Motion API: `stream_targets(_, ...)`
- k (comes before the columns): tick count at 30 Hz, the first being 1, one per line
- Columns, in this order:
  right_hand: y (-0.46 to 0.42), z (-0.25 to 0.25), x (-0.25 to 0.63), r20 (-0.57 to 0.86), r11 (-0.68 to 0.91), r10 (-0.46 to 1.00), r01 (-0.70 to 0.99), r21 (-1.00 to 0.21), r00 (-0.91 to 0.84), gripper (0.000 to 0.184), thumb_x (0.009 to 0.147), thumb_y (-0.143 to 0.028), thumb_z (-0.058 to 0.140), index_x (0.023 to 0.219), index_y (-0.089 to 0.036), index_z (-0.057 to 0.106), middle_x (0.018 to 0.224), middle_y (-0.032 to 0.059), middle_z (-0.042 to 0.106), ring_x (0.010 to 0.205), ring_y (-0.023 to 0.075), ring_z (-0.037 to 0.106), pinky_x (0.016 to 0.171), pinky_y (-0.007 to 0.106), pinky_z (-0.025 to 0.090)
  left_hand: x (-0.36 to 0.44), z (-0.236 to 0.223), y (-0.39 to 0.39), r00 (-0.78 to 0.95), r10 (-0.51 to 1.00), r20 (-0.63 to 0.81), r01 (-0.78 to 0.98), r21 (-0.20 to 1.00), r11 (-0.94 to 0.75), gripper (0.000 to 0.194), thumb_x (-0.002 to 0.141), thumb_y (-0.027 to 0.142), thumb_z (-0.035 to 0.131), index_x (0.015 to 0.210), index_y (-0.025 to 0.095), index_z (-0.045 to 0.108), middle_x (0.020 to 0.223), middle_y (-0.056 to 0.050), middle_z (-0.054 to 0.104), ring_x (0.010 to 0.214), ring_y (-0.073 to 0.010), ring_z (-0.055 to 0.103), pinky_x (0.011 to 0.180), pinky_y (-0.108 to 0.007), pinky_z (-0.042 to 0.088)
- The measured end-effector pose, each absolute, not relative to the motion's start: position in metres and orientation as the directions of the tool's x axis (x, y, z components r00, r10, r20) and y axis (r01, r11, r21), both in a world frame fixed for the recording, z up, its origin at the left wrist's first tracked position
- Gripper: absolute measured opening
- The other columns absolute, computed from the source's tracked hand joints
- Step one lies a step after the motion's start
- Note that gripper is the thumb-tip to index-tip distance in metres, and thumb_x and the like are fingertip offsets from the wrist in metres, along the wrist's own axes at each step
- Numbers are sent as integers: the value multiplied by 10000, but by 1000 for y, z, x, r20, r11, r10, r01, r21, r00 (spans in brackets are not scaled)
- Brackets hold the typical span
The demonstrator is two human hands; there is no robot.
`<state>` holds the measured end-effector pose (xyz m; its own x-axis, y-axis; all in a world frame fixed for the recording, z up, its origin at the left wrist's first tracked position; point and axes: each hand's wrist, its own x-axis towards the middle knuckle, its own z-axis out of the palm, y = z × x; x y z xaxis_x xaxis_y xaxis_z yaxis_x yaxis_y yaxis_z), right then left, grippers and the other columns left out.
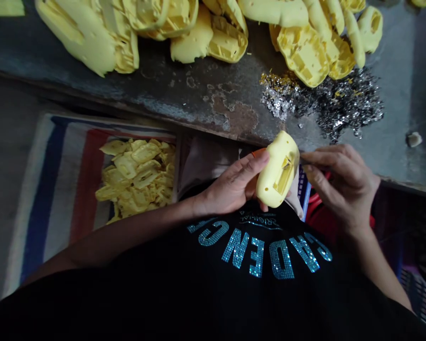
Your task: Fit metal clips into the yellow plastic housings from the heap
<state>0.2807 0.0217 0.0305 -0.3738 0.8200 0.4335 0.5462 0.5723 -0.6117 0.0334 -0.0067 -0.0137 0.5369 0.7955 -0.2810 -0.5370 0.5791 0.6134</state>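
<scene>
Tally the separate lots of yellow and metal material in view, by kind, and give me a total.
Yellow moulded shell in the left hand: 1
Heap of yellow moulded shells: 1
Heap of silvery metal flakes: 1
Pile of flat yellow pieces: 1
Total: 4

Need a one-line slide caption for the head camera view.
Left hand grips a yellow plastic shell as the right hand works at its edge, metal scraps nearby.
</scene>
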Motion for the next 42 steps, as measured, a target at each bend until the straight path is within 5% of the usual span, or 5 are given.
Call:
stream_targets(7, 50, 39, 284, 142, 445, 830, 488, -751, -539, 542, 1010, -579, 934, 1467, -324, 791, 1308, 93, 829, 1051, 304, 802, 895, 464, 686, 36, -9, -13, 413, 865, -284, -513, 713, 478, 825, 881, 687, 1034, 1519, 249, 747, 1138, -69, 888, 816, -187, 819, 624, -241, 593)
stream_targets(25, 20, 1, 269, 527, 589, 802, 523, -616, -281, 523, 955, -295, 888, 1442, -287, 696, 1229, 75, 787, 1025, 276, 785, 811, 446, 703, 13, 0, -6, 435, 818, -377, -248, 823, 511, 588, 803, 532, 1120, 1287, 233, 972, 1185, -91, 929, 912, -165, 801, 845, -255, 630)
stream_targets(31, 41, 8, 293, 357, 522, 851, 552, -650, -384, 419, 1079, -365, 845, 1475, -298, 727, 1278, 78, 853, 1041, 268, 814, 883, 442, 694, 15, -11, 8, 434, 812, -391, -410, 717, 564, 576, 739, 466, 1162, 1176, 208, 889, 1131, -82, 934, 932, -214, 879, 829, -275, 694)
stream_targets(37, 99, 8, 293, 350, 534, 818, 829, -166, -456, 117, 1111, -375, 759, 1032, -318, 823, 949, 65, 774, 1027, 333, 665, 986, 570, 519, 3, -12, 18, 401, 866, -298, -603, 626, 495, 760, 851, 502, 1085, 1491, 312, 721, 1362, -102, 905, 1165, -314, 911, 923, -376, 765)
stream_targets(42, 119, 5, 275, 318, 583, 788, 805, -108, -528, 191, 1076, -285, 714, 887, -305, 731, 829, 66, 670, 1019, 338, 596, 1026, 598, 488, -7, -13, 17, 425, 852, -305, -576, 635, 515, 835, 930, 602, 1007, 1623, 287, 666, 1439, -153, 874, 1071, -316, 923, 630, -251, 692)
